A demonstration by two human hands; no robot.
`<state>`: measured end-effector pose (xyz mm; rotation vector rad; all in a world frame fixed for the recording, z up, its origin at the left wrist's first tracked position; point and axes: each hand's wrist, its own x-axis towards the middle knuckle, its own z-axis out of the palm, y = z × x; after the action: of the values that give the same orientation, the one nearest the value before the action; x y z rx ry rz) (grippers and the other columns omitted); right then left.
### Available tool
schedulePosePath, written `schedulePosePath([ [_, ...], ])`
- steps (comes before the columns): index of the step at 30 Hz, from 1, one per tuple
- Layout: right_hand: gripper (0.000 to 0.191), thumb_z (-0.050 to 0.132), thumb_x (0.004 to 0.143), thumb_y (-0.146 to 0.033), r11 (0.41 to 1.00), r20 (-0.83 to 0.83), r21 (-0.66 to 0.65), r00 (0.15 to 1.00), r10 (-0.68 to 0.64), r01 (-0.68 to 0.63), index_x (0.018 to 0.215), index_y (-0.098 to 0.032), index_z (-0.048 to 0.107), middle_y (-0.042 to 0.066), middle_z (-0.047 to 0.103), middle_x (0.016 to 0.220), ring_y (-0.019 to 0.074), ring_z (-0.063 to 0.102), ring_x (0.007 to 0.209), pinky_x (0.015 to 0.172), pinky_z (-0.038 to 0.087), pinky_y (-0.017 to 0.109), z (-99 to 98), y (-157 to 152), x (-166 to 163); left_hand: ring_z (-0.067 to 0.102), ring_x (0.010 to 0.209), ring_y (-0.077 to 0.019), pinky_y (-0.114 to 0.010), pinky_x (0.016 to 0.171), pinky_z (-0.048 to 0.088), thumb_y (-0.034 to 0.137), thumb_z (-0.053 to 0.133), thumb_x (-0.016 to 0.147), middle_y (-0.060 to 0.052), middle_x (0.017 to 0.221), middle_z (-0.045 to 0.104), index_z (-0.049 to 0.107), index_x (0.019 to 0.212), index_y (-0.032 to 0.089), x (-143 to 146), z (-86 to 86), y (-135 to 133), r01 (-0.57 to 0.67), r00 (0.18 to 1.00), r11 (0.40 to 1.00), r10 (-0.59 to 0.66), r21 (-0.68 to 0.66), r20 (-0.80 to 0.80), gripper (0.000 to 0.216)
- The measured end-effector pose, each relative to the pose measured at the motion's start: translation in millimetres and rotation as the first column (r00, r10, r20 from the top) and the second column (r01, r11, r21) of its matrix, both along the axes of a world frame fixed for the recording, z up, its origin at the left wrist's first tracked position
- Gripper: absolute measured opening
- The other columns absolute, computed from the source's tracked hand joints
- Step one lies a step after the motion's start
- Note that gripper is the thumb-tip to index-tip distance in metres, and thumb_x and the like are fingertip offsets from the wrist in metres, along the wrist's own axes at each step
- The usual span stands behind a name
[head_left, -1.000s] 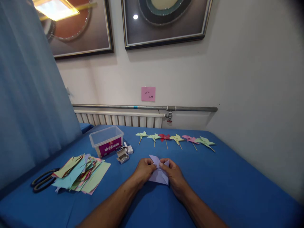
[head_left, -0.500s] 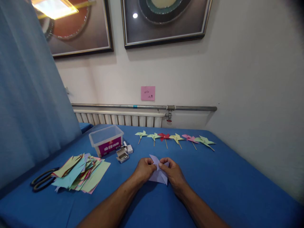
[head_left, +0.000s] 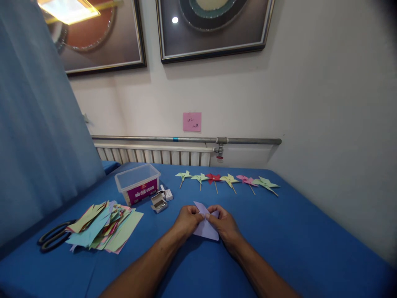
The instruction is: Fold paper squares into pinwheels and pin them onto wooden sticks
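A purple paper pinwheel blade [head_left: 206, 231] is held between both hands just above the blue-covered table, with cut points folded in toward its middle. My left hand [head_left: 187, 220] pinches it from the left, the thumb pressing near the centre. From the right, my right hand [head_left: 223, 223] grips it with its thumb close to the other thumb. The fingers hide part of the paper's centre. Beyond them lies a row of finished pinwheels on sticks, among them a red one [head_left: 214, 178], a yellow one [head_left: 229, 180] and a pink one [head_left: 247, 180].
On the left, black-handled scissors [head_left: 52, 238] lie partly under a pile of coloured paper [head_left: 107, 227]. A clear plastic tub [head_left: 136, 178] stands behind, beside a small open box [head_left: 159, 203]. A blue curtain [head_left: 40, 116] hangs at the left; a radiator [head_left: 155, 156] runs along the wall.
The thumbs have moved closer together at the paper's centre, and its lower corner looks more folded in. The whole view has shifted very slightly.
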<state>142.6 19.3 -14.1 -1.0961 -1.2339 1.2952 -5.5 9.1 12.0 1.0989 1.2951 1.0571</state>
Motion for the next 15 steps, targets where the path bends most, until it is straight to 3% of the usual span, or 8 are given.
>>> schedulePosePath([
  [9, 0.041, 0.085, 0.058, -0.046, 1.0, -0.016, 0.004, 1.0, 0.013, -0.013, 0.08, -0.021, 0.06, -0.006, 0.057, 0.061, 0.0134, 0.051, 0.055, 0.054, 0.039, 0.027, 8.4, -4.5, -1.4, 0.037, 0.043, -0.008, -0.023, 0.047, 0.024, 0.015, 0.07, 0.071, 0.006, 0.046, 0.048, 0.048, 0.057, 0.019, -0.5, -1.3, 1.0, -0.012, 0.999, 1.0, 0.013, -0.006, 0.032, 0.027],
  [15, 0.04, 0.085, 0.059, -0.047, 1.0, -0.017, 0.011, 1.0, 0.005, -0.005, 0.079, -0.021, 0.061, -0.005, 0.058, 0.063, 0.0142, 0.051, 0.056, 0.055, 0.039, 0.028, 7.8, -4.1, -1.4, 0.035, 0.043, -0.0074, -0.023, 0.047, 0.024, 0.031, 0.076, 0.07, 0.006, 0.046, 0.044, 0.049, 0.057, 0.019, -2.4, -1.2, 0.4, 0.012, 0.995, 1.0, -0.013, 0.006, 0.101, 0.032],
])
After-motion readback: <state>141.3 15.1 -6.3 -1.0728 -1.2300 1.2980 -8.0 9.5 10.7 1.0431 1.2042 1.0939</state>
